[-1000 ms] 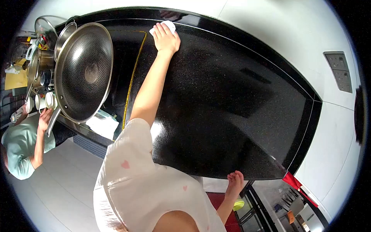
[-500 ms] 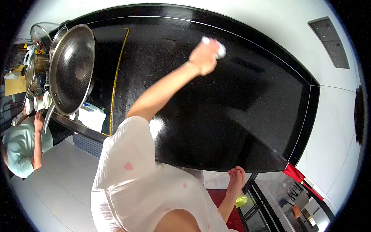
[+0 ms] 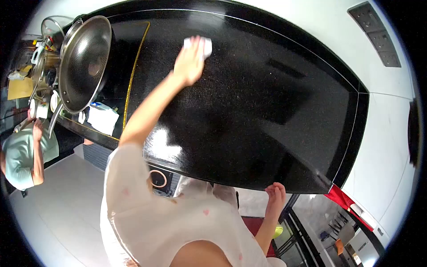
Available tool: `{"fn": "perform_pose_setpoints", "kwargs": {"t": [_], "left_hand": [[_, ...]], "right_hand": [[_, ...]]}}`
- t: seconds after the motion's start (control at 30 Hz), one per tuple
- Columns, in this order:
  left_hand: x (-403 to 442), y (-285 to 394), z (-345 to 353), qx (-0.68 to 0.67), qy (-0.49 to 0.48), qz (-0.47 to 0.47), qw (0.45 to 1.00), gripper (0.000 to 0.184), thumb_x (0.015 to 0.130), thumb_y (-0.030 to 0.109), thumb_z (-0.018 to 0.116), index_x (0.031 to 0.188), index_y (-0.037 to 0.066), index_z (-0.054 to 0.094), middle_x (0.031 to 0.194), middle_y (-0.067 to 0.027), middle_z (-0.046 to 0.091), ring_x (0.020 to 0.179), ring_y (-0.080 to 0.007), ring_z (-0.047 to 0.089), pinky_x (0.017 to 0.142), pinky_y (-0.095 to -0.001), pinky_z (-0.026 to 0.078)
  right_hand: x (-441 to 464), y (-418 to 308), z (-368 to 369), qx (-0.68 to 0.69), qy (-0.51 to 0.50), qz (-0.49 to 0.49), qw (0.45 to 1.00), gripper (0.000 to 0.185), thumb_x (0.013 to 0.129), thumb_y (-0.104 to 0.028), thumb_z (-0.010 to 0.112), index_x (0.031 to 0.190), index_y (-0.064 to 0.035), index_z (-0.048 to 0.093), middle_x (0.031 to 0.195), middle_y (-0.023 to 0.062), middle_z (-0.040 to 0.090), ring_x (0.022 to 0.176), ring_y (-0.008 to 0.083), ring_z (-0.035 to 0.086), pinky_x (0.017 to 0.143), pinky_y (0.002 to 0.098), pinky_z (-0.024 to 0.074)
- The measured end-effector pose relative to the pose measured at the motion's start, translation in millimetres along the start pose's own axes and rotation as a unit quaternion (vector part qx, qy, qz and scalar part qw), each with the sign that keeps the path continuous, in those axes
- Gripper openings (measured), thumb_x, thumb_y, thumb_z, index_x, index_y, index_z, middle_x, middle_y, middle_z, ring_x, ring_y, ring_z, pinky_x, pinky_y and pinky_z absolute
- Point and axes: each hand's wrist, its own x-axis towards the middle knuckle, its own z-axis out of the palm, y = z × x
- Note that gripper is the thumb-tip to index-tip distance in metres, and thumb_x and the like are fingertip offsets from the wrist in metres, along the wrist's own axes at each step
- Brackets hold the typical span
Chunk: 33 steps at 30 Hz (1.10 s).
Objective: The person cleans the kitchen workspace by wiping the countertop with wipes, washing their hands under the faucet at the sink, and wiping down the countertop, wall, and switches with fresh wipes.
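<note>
My left hand (image 3: 189, 64) is stretched out over the black countertop (image 3: 249, 120), pressing down on a crumpled white cloth (image 3: 206, 46). The cloth shows past the fingertips and along the hand's right side; the rest lies hidden under the palm. Whether it is fabric or paper I cannot tell. My right hand (image 3: 275, 198) rests by the counter's front edge, fingers loosely bent and touching or almost touching it. Nothing shows in that hand.
A large frying pan (image 3: 84, 66) leans at the left, past a yellow strip (image 3: 130, 80). A white packet (image 3: 103, 119) lies nearby. Another person (image 3: 29, 153) stands far left, hands near white cups. Wall sockets (image 3: 375, 34) are upper right; a red cloth (image 3: 340, 198) is at the right corner.
My left hand has slid the white cloth leftward and slightly toward the back across the counter. My right hand has stayed about where it was. The view has shifted slightly.
</note>
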Motion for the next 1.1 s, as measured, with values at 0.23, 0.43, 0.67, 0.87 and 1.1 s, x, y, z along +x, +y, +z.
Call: {"fn": "perform_pose_setpoints", "kwargs": {"t": [0.23,0.43,0.67,0.87,1.1], "left_hand": [[-77,121,-56,-0.416,-0.188,0.113,0.882,0.036,0.076,0.011,0.041,0.110,0.003,0.048,0.116,-0.0154,0.046,0.114,-0.0276,0.038,0.101,-0.0384,0.023],[-182,70,-132,-0.223,-0.417,0.012,0.881,0.046,0.075,0.011,0.043,0.121,0.006,0.040,0.125,-0.0121,0.038,0.114,-0.0241,0.038,0.098,-0.0389,0.027],[-230,103,-133,-0.197,-0.372,0.092,0.902,0.057,0.071,0.014,0.048,0.125,0.010,0.035,0.130,-0.0181,0.029,0.122,-0.0366,0.023,0.100,-0.0479,0.018],[-233,187,-120,-0.375,-0.305,0.201,0.852,0.059,0.069,0.014,0.047,0.127,0.012,0.034,0.131,-0.0131,0.030,0.124,-0.0282,0.023,0.102,-0.0439,0.015],[-124,174,-65,-0.288,-0.230,-0.035,0.929,0.040,0.077,0.014,0.040,0.115,0.002,0.043,0.120,-0.0208,0.039,0.113,-0.0343,0.035,0.098,-0.0437,0.024]], "right_hand": [[-10,14,8,0.012,0.004,0.004,1.000,0.013,0.084,-0.012,0.046,0.092,-0.0032,0.054,0.079,0.0051,0.056,0.075,0.0155,0.055,0.072,0.0303,0.0453],[-13,11,22,0.016,-0.011,0.000,1.000,0.013,0.084,-0.011,0.046,0.091,-0.0030,0.053,0.079,0.0049,0.055,0.076,0.0157,0.054,0.073,0.0301,0.0444],[-33,3,30,0.019,0.016,-0.038,0.999,0.014,0.085,-0.012,0.045,0.091,-0.0021,0.053,0.077,0.0055,0.056,0.075,0.0153,0.054,0.073,0.0288,0.0437],[-45,9,29,0.055,0.020,-0.056,0.997,0.015,0.085,-0.010,0.044,0.092,-0.0022,0.054,0.078,0.0056,0.056,0.074,0.0154,0.055,0.073,0.0287,0.0441],[-30,-3,-17,0.055,0.019,-0.067,0.996,0.014,0.085,-0.009,0.043,0.090,-0.0016,0.055,0.078,0.0058,0.056,0.074,0.0152,0.055,0.071,0.0293,0.0450]]}}
